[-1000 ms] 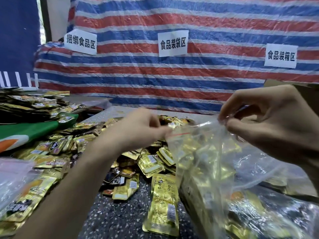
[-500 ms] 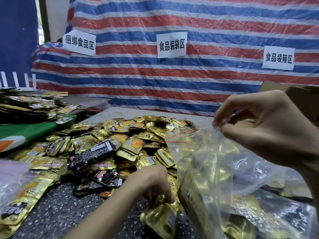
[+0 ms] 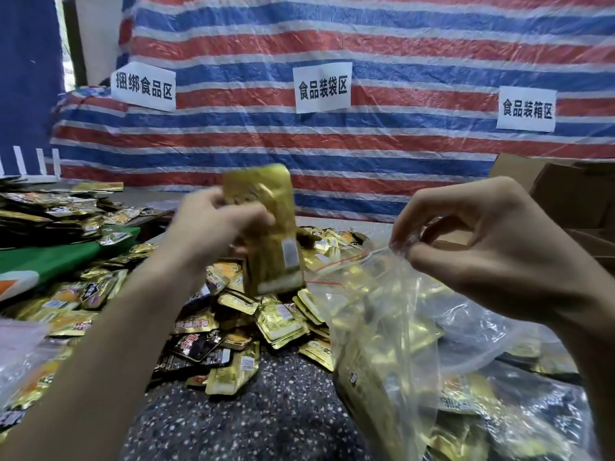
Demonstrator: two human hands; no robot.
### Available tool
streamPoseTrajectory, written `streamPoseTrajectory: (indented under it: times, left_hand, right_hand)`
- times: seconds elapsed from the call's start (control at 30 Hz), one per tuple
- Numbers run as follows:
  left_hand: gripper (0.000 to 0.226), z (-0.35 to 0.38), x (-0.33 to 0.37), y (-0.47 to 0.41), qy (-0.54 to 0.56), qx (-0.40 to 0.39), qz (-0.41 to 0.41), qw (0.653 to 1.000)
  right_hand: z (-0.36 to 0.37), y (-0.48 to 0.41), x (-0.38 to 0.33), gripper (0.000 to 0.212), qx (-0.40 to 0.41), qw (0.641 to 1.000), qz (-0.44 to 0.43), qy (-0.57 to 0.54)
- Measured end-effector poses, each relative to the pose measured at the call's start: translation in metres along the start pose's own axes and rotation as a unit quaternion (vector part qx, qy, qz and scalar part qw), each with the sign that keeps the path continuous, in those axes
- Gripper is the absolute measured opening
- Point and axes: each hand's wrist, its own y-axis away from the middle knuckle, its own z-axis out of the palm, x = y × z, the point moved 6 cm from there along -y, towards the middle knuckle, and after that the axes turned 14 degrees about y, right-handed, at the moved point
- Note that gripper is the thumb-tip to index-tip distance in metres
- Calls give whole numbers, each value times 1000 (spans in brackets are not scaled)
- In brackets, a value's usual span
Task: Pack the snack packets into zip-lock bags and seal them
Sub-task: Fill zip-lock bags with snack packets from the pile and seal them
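1. Head view, hands: the left hand (image 3: 213,224) has its fingers curled round a gold packet (image 3: 266,227), held upright above the pile. The packet is blurred, so I cannot tell whether it is one packet or a thin stack. The right hand (image 3: 492,247) pinches the top rim of the zip-lock bag (image 3: 382,327) between thumb and fingertips, keeping the mouth lifted.
2. Head view, the task's things: the bag hangs from that pinch, with its lower part on the bench (image 3: 266,410), and it is already partly filled with gold packets. Loose snack packets (image 3: 283,321), gold and black, lie heaped on the bench between the two arms. More lie to the left.
3. Handling, packets: they look light, flat and glossy, so they probably slide on one another. A grip across the middle of both flat faces, as the left hand has now, should stop them fanning out.
4. Handling, bag: the film is thin, limp and clear, and would likely sag shut if let go. The stiffer rim by the red zip line (image 3: 336,264) seems the best place to hold it. The filled bottom probably needs the bench under it.
5. Head view, the rest: a striped tarp (image 3: 366,144) with paper signs hangs behind, and a cardboard box (image 3: 565,194) stands at the right.
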Motion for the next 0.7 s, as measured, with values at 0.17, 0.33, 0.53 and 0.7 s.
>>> streamPoseTrajectory:
  times: [0.17,0.33,0.53,0.7]
  left_hand:
    - [13,4,41,25,175,13,37,984]
    - [11,36,38,43,31,-52,41,997]
    - [35,61,16,49,-131,-70,84,985]
    - [80,83,10,52,-221,-164,84,958]
  right_hand:
    - [8,-1,-7,14,-14,1000,-5,3]
    - [12,-4,-14,13,13,1000,-25,5]
    - [10,-4,-19,8,78,996,-35,0]
    - [6,-3,-19,12,138,990,-16,6]
